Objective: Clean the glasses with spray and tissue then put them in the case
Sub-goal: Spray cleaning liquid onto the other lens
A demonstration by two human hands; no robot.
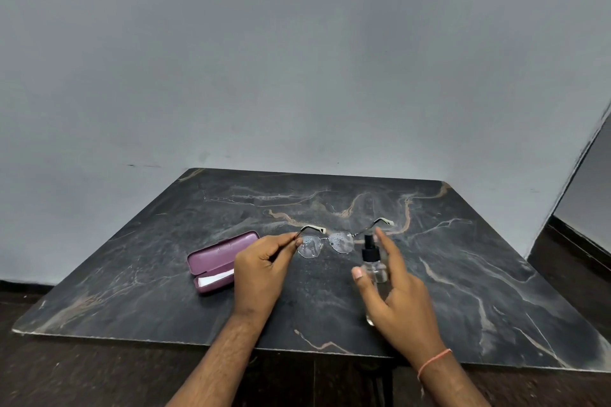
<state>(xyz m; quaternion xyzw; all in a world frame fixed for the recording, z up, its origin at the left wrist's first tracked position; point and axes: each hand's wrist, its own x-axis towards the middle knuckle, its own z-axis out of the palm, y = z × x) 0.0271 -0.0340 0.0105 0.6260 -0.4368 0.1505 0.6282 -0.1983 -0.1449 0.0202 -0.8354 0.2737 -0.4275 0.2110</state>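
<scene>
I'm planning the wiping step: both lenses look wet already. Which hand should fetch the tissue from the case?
Probably the right hand, once it sets down the spray bottle; the left hand pinches the glasses, though nearer the case with the tissue.

No legible text or labels.

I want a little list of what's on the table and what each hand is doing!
table: dark marbled top
glasses: held above the table, arms unfolded, droplets on both lenses
left hand: pinches the glasses at the left hinge
right hand: holds the spray bottle, fingers mostly straight, index finger up near the nozzle
spray bottle: clear, black nozzle, upright, aimed toward the lenses
case: purple, open, lying left of the hands
tissue: white, folded, inside the case
wiping: not yet done
</scene>
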